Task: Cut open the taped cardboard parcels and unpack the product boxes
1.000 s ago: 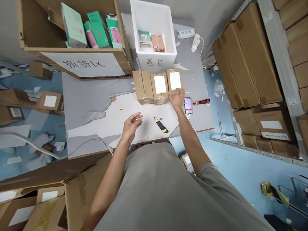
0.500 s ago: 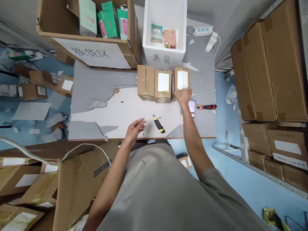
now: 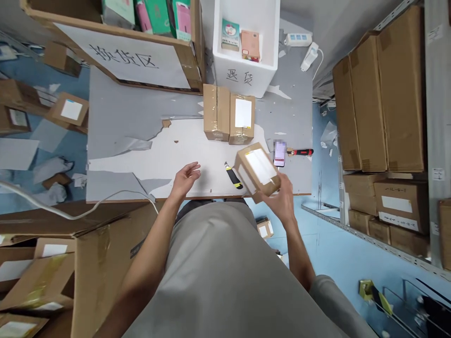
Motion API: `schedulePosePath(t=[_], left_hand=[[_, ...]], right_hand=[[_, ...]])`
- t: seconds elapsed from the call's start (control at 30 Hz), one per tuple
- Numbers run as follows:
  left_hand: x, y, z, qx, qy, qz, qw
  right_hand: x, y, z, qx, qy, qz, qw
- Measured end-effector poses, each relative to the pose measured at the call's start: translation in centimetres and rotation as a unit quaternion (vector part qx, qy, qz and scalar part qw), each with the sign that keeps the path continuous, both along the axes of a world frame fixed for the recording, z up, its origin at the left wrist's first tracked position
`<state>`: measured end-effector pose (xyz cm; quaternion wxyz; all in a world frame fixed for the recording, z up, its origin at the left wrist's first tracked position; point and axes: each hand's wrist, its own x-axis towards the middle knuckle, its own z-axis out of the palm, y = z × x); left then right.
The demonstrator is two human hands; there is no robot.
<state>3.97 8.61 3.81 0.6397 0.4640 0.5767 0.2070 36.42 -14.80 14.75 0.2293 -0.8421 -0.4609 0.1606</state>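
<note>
The right hand point(image 3: 280, 198) has its fingers closed on the near end of a box point(image 3: 245, 162), the thumb at the near left corner and the other fingers around the right side. The box sits askew over the counter's near edge, its white label point(image 3: 261, 165) facing up; whether its underside touches the counter point(image 3: 123, 110) I cannot tell. The left hand point(image 3: 185, 180) is over the near part of the counter, well apart from the box, palm turned inward, fingers loosely extended and thumb a little below them.

Just left of the box lies a black and yellow knife point(image 3: 234, 177). Right of the box, a phone point(image 3: 279, 151) lies flat, with a red and black tool point(image 3: 302, 152) just beside it. Farther back, a taped box point(image 3: 216, 114) and a labelled box point(image 3: 242, 113) stand side by side. Behind them is a white bin point(image 3: 243, 84) holding a green pack point(image 3: 230, 34) and an orange pack point(image 3: 250, 44). To its left stands a carton point(image 3: 181, 68) of green and pink packs point(image 3: 157, 19). At the far right corner lies a power strip point(image 3: 299, 40).
</note>
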Motion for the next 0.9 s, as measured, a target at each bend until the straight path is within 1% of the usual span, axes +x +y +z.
schedulePosePath(t=[0.07,0.13,0.17,0.23,0.3,0.37,0.4,0.47,0.53,0.6,0.67,0.73,0.8,0.9], left_hand=[[-1.0,0.4,-0.6,0.024,0.019,-0.051,0.998],[-2.5,0.6,-1.1,0.054,0.037,-0.090,0.994],[-3.6,0.6,-1.3,0.068,0.051,-0.094,0.992],[-6.0,0.3,-1.7,0.084,0.092,-0.071,0.990],[-8.7,-0.3,-2.1,0.077,0.131,-0.034,0.988],[-10.8,-1.0,-2.6,0.058,0.142,-0.011,0.988],[-11.5,-1.4,-2.9,0.050,0.137,-0.004,0.989],[-12.3,-1.9,-3.5,0.041,0.117,0.004,0.992],[-12.3,-2.1,-4.2,0.033,0.105,0.000,0.994],[-12.0,-2.0,-5.0,0.018,0.112,-0.013,0.993],[-11.7,-1.6,-5.7,-0.002,0.130,-0.032,0.991],[-11.6,-1.3,-6.3,-0.018,0.142,-0.050,0.988],[-11.8,-1.0,-6.6,-0.017,0.139,-0.064,0.988],[-12.5,-0.6,-6.3,0.011,0.119,-0.069,0.990]], right_hand=[[-2.5,1.9,-0.9,-0.013,0.057,0.068,0.996],[-5.3,4.9,-2.8,-0.026,0.099,0.147,0.984],[-6.6,6.6,-4.0,-0.034,0.108,0.189,0.975],[-9.1,9.8,-6.6,-0.045,0.106,0.263,0.958],[-10.9,12.3,-9.0,-0.055,0.099,0.329,0.938],[-11.9,13.6,-10.9,-0.062,0.102,0.365,0.923],[-12.1,13.8,-11.6,-0.064,0.107,0.368,0.921],[-12.0,13.4,-12.6,-0.068,0.126,0.340,0.929],[-11.6,12.3,-13.1,-0.081,0.156,0.271,0.946],[-11.5,11.0,-13.7,-0.106,0.198,0.192,0.955],[-11.7,9.9,-14.3,-0.137,0.244,0.137,0.950],[-12.4,9.3,-15.0,-0.158,0.275,0.106,0.942],[-13.2,9.1,-15.6,-0.152,0.292,0.079,0.941],[-14.0,9.2,-15.7,-0.103,0.315,0.024,0.943]])
